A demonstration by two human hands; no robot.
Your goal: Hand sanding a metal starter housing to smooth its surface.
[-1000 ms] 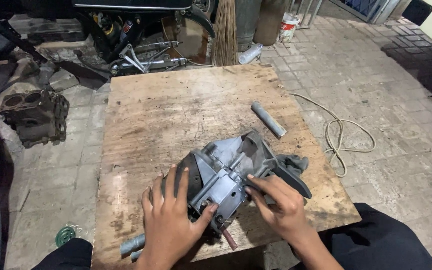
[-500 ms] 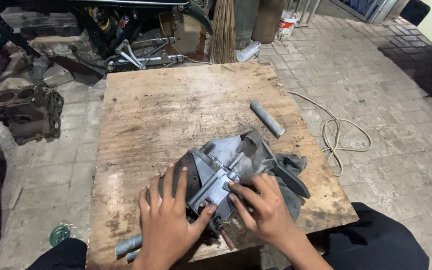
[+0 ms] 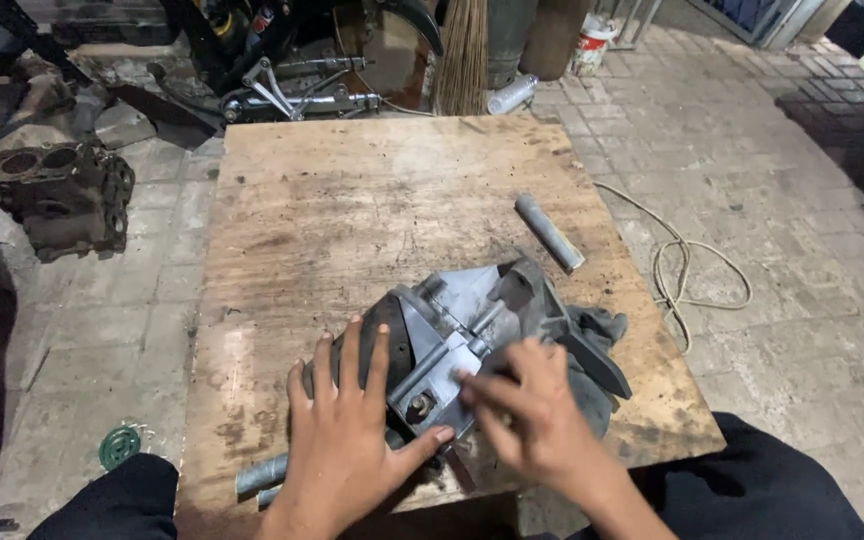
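Observation:
A grey metal engine part [image 3: 472,320] lies on a dark rag [image 3: 597,335] at the near side of a wooden board [image 3: 352,220]. My left hand [image 3: 347,440] rests flat on its left end, fingers spread, thumb pressed against the part's lower edge. My right hand [image 3: 527,415] is over the part's near right side, fingertips touching the flat metal face. A small bolt head [image 3: 419,404] shows between the two hands. Neither hand holds a tool.
A short grey metal tube [image 3: 549,232] lies on the board's right side. Another tube [image 3: 260,475] pokes out by my left wrist. An engine block [image 3: 67,195] sits on the paved floor at left. A coiled rope [image 3: 687,270] lies at right. A broom [image 3: 464,55] and machinery stand behind.
My right hand has slid left along the part, from its right edge onto the flat face near the bolt. The left hand has stayed put.

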